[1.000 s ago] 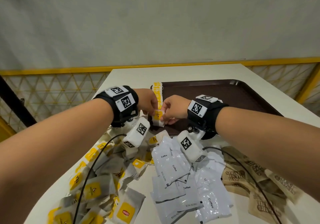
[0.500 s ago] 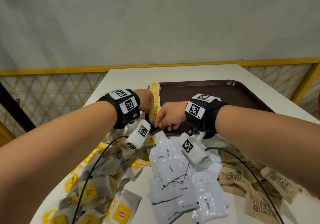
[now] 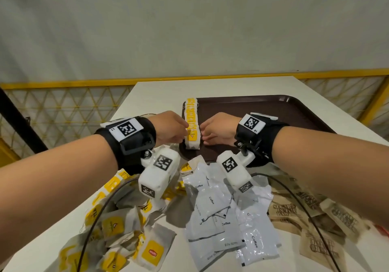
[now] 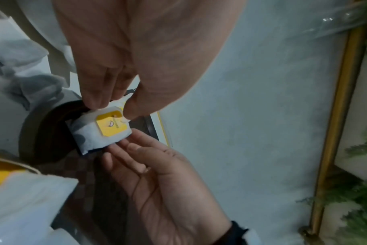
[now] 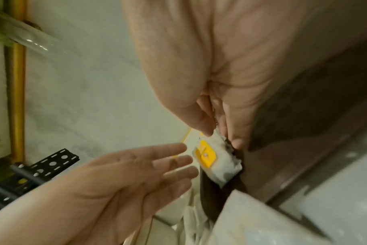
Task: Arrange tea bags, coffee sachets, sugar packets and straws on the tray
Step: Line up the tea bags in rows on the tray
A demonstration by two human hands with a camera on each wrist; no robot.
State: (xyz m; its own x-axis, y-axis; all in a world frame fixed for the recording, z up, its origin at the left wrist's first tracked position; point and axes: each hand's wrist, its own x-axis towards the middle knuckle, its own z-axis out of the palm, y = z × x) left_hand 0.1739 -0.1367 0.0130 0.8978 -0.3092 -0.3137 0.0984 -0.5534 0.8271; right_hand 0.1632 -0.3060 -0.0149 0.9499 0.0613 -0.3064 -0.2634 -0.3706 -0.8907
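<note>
Early yet. Left hand (image 3: pixel 170 127) and right hand (image 3: pixel 216 129), fingers loosely extended, gripping nothing, flanking row of tea bags (image 3: pixel 191 122) on tray (image 3: pixel 273 111). Behind the wrists, untouched: coffee sachets (image 3: pixel 214 208), sugar packets (image 3: pixel 311 219). No straws visible.

Brown tray (image 3: pixel 273 111); yellow-labelled white tea bags (image 3: pixel 191 120).

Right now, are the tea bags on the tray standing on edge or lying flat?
Standing on edge: the tea bags form a packed row on the tray.
</note>
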